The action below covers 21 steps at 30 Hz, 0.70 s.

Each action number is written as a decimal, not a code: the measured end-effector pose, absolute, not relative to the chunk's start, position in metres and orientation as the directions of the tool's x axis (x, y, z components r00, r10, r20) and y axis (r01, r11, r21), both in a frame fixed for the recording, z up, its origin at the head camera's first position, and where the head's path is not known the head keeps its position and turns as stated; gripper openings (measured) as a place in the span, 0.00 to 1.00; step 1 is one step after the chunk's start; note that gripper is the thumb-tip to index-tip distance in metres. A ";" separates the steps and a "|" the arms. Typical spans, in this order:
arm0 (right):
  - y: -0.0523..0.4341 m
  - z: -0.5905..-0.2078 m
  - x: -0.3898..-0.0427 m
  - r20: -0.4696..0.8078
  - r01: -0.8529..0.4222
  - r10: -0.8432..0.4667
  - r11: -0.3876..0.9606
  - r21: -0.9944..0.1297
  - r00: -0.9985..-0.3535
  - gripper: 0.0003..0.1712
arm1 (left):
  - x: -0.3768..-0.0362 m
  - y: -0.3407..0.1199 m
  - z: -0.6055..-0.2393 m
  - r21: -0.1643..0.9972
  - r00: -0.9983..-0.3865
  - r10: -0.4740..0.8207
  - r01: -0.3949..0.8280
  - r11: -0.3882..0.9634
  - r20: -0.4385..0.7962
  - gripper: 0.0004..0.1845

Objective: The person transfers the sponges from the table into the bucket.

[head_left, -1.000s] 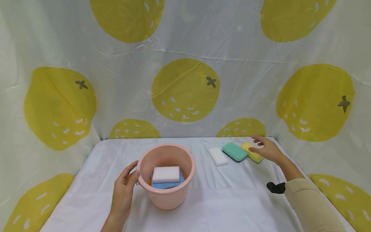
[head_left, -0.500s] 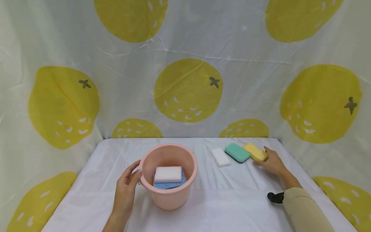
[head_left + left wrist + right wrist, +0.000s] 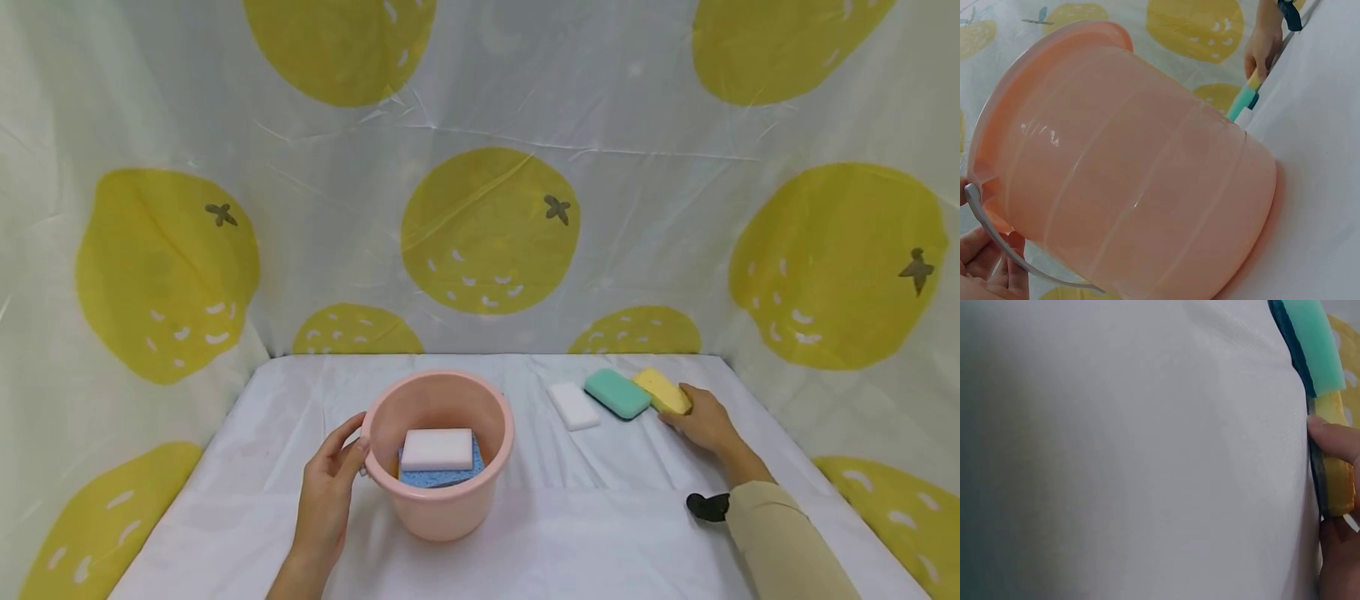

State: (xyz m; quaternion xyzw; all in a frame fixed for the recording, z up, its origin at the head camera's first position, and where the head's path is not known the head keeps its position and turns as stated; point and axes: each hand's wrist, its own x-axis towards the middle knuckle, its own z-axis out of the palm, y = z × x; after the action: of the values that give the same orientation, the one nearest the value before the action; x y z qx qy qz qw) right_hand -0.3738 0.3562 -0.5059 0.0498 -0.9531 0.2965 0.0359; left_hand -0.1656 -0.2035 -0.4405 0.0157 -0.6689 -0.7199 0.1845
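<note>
Since a second ago, the right hand (image 3: pixel 705 419) has come down onto the yellow sponge (image 3: pixel 660 389), well to the right of the pink bucket (image 3: pixel 446 515) and farther back, and I see it pinched between thumb and fingers. Closer to the bucket lie the green sponge (image 3: pixel 617 392), right next to the yellow one, and then the white sponge (image 3: pixel 573 406). At the bucket's left rim the left hand (image 3: pixel 324 492) grips it, while inside a pale sponge (image 3: pixel 438 449) rests on a blue sponge (image 3: pixel 442 479).
</note>
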 end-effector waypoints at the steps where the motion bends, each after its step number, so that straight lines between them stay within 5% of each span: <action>1: 0.356 -0.506 -0.374 0.112 -0.121 -0.070 0.822 -0.556 -0.991 0.51 | -0.166 -0.204 -0.440 0.969 -0.932 -0.286 0.245 -0.038 0.225 0.23; 21: 0.363 -0.499 -0.376 0.143 -0.110 -0.040 0.842 -0.527 -0.989 0.47 | -0.166 -0.204 -0.440 0.971 -0.933 -0.288 0.236 -0.037 0.215 0.23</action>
State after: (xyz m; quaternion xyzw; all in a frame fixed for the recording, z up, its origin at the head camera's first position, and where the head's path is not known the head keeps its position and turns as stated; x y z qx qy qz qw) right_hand -0.3762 0.3628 -0.4993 0.0392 -0.9577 0.2779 0.0634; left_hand -0.1660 -0.2039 -0.4400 0.0196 -0.6695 -0.7200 0.1818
